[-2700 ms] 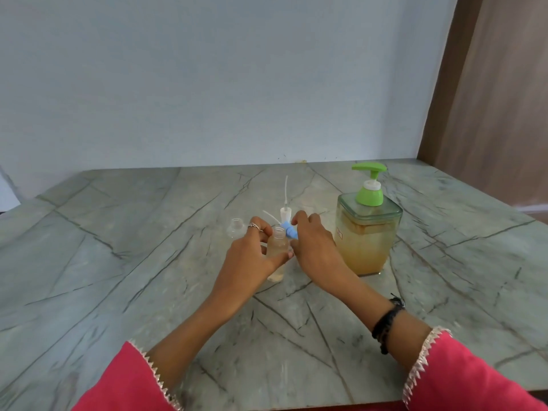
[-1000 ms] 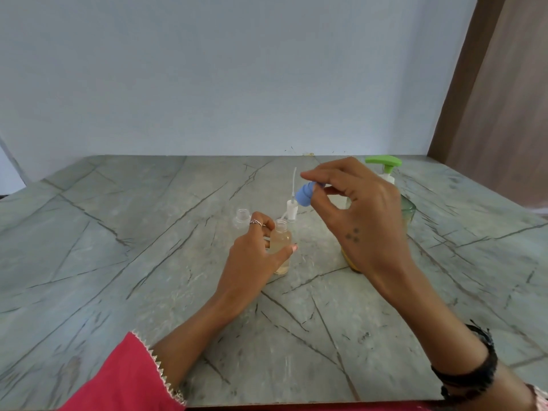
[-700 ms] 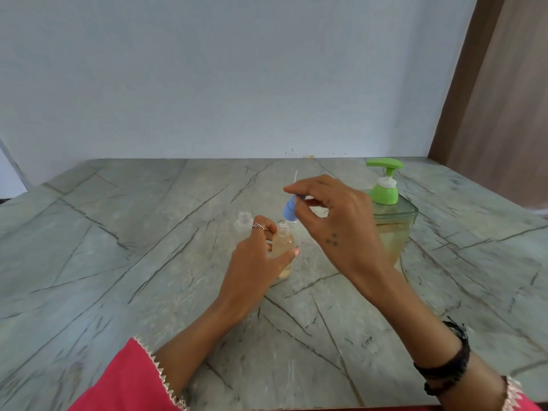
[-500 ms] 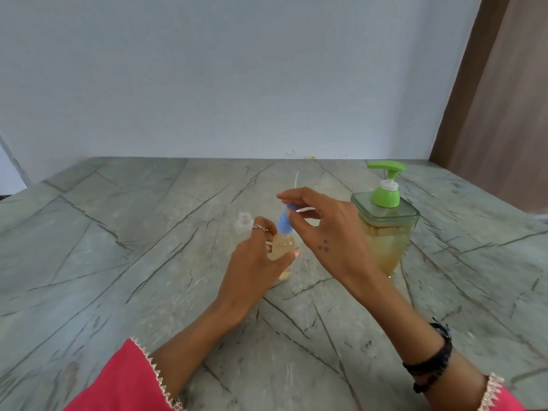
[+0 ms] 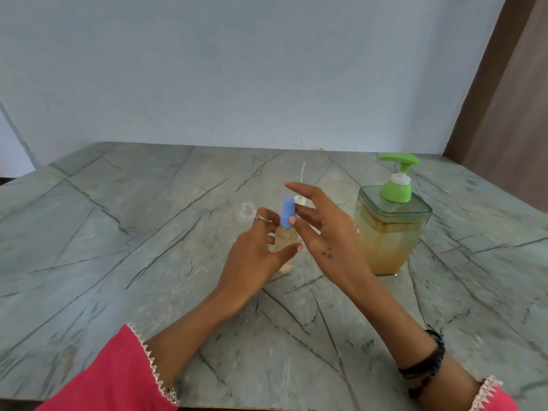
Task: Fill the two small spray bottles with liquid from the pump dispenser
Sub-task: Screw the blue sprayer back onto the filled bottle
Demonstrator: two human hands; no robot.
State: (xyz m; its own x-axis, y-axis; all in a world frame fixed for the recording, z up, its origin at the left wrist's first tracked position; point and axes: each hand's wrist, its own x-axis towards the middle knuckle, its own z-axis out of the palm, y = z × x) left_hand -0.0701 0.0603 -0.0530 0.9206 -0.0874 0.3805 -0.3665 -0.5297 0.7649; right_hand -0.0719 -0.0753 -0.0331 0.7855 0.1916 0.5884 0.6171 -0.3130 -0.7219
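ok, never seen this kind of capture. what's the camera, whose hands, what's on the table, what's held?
One wide-angle camera worn on a person's head, looking down at their own bare hands; no robot. On the marble table stand a pump dispenser of amber liquid, an open empty small bottle and a white spray head behind the hands. The left hand grips a filled spray bottle. The right hand touches its blue spray cap, which sits on the neck, fingers mostly spread.

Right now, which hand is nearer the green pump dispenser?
Right. The right hand hovers just left of the pump dispenser; the left hand grips the small bottle farther left.
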